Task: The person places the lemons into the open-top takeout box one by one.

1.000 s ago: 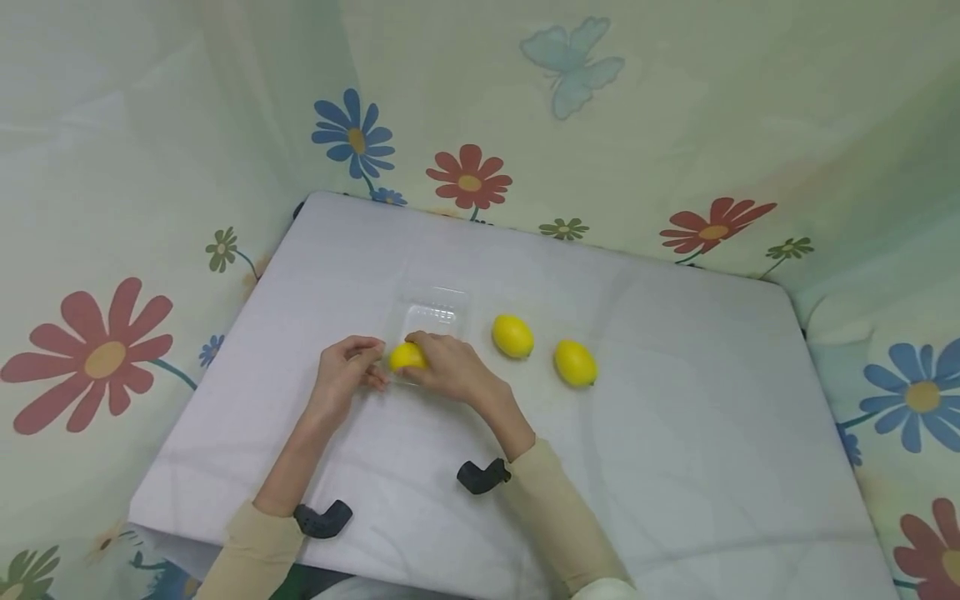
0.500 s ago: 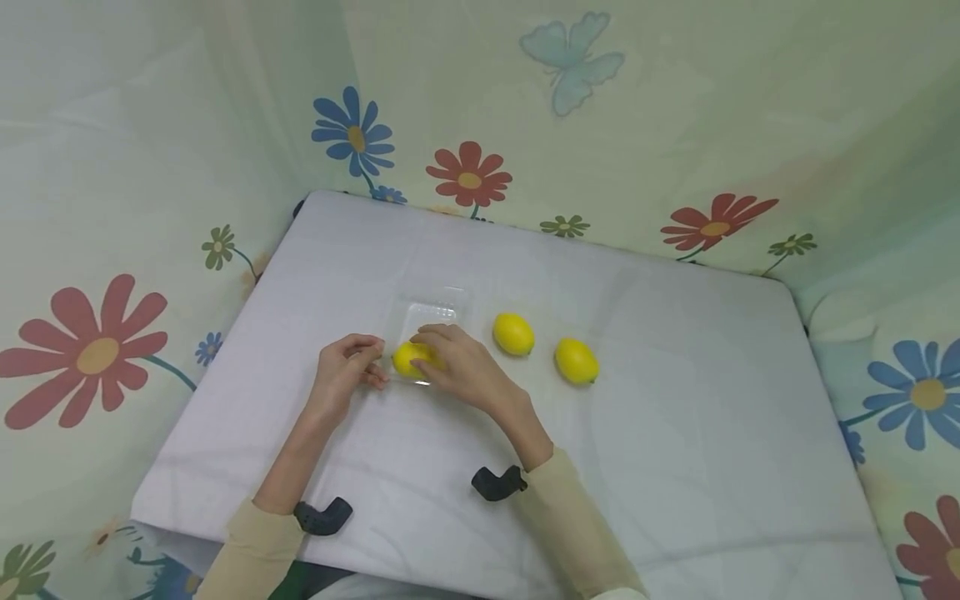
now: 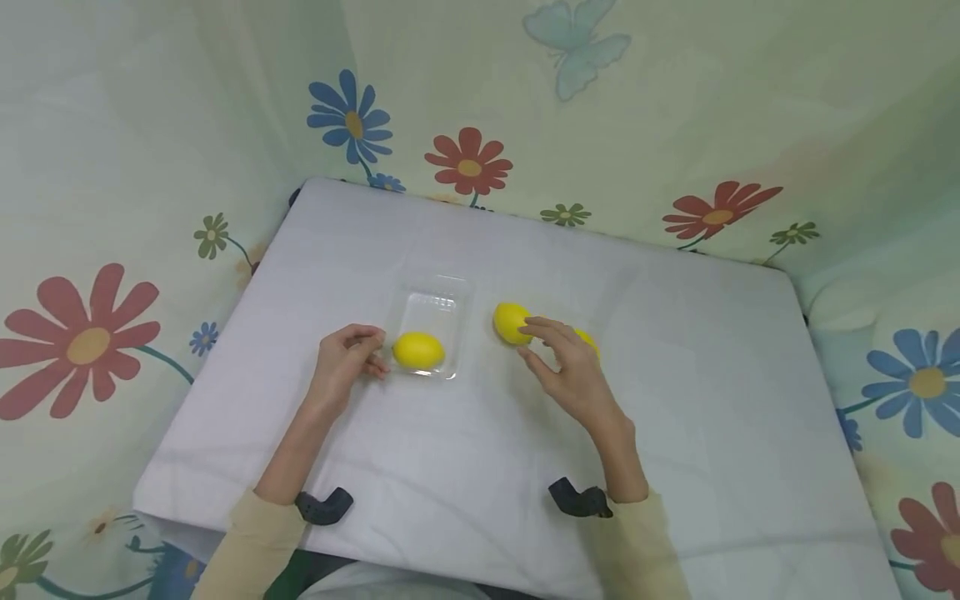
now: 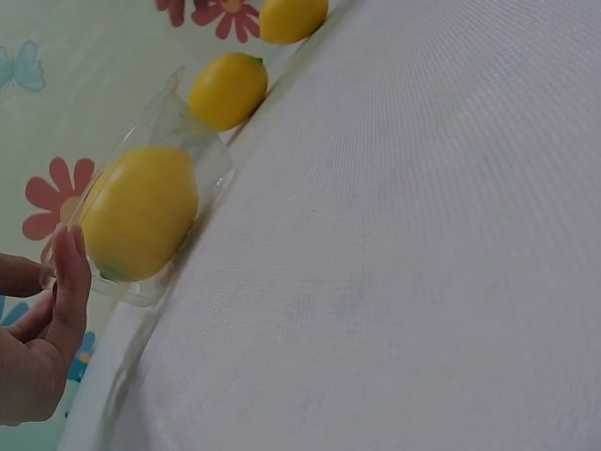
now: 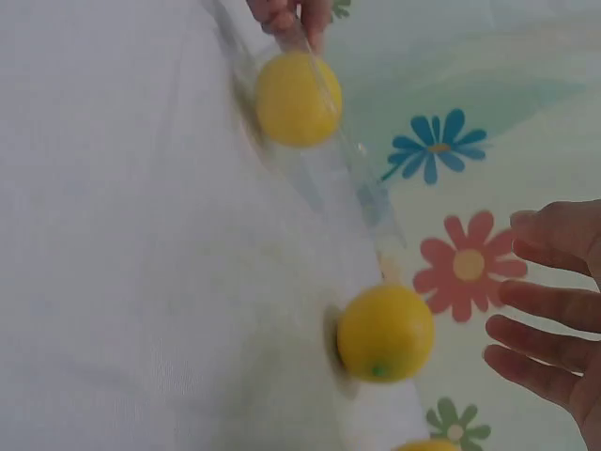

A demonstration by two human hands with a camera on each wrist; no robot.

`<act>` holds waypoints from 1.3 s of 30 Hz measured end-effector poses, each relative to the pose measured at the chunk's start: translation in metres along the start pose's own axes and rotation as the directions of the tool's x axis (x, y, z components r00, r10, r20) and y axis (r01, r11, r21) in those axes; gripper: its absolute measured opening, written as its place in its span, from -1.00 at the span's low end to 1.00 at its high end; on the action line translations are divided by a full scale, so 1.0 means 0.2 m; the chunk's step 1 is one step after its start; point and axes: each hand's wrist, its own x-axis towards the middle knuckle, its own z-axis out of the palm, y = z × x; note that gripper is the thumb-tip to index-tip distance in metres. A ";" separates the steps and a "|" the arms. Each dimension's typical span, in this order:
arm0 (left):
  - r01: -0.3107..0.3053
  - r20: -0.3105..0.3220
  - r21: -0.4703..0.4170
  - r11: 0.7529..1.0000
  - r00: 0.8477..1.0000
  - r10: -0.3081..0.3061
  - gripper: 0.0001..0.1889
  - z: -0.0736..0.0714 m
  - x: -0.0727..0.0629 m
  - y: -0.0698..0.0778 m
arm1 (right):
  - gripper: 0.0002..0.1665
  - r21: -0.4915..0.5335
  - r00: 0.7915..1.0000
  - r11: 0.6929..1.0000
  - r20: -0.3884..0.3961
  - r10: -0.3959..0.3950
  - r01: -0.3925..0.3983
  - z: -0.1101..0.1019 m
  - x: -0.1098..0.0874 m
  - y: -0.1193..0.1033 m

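Note:
A clear plastic container (image 3: pixel 432 310) lies on the table with one lemon (image 3: pixel 418 351) in its near end. My left hand (image 3: pixel 343 367) pinches the container's left rim between thumb and fingers; the left wrist view shows the fingertips at the clear wall (image 4: pixel 160 122). My right hand (image 3: pixel 573 371) holds nothing and hovers near the two loose lemons, its fingers spread and slightly bent. In the head view its fingertips overlap the edge of the nearer lemon (image 3: pixel 511 323). Behind the fingers, the farther lemon (image 3: pixel 588 341) is mostly hidden. Apart from both, the right wrist view shows the fingers (image 5: pixel 540 338) in the air.
A white cloth covers the table (image 3: pixel 697 400). Behind it and at the sides hangs a curtain (image 3: pixel 420 75) printed with flowers and a butterfly. Dark curved wrist mounts (image 3: pixel 325 506) sit at both sleeves.
My right hand has let go of the lemon in the container and moved right to the loose lemons. The left hand stays at the container's rim. The head view has tilted slightly down.

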 end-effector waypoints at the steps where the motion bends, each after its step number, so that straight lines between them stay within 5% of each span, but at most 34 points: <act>1: -0.003 -0.002 0.005 1.000 1.000 0.003 -0.64 0.00 0.00 0.01 | -0.59 -0.010 1.000 1.000 -0.006 0.025 -0.025 -0.03 -0.01 0.03; 6: -0.004 0.000 0.015 1.000 1.000 0.004 -0.62 0.00 0.00 0.02 | -0.51 -0.104 0.978 0.973 0.014 0.210 -0.208 -0.14 -0.08 0.17; 10: 0.014 0.011 0.008 1.000 1.000 -0.015 -0.60 -0.01 -0.01 0.02 | -0.31 -0.146 0.913 0.919 0.136 0.385 -0.366 -0.17 -0.12 0.26; 14: 0.028 0.022 0.000 1.000 0.999 -0.028 -0.59 -0.02 -0.02 0.01 | -0.19 -0.127 0.860 0.887 0.215 0.462 -0.445 -0.14 -0.16 0.31; 21: 0.021 0.036 -0.016 1.000 0.999 -0.020 -0.58 -0.03 -0.02 0.01 | -0.27 -0.072 0.900 0.906 0.110 0.422 -0.416 -0.08 -0.19 0.34; 32: 0.034 0.032 -0.027 0.999 0.999 -0.033 -0.60 -0.02 -0.01 0.00 | -0.28 -0.074 0.908 0.907 0.042 0.417 -0.414 -0.06 -0.20 0.35; 39: 0.032 0.026 -0.040 0.999 0.999 -0.031 -0.63 -0.02 -0.01 0.00 | -0.30 -0.070 0.937 0.935 -0.034 0.347 -0.348 -0.07 -0.22 0.32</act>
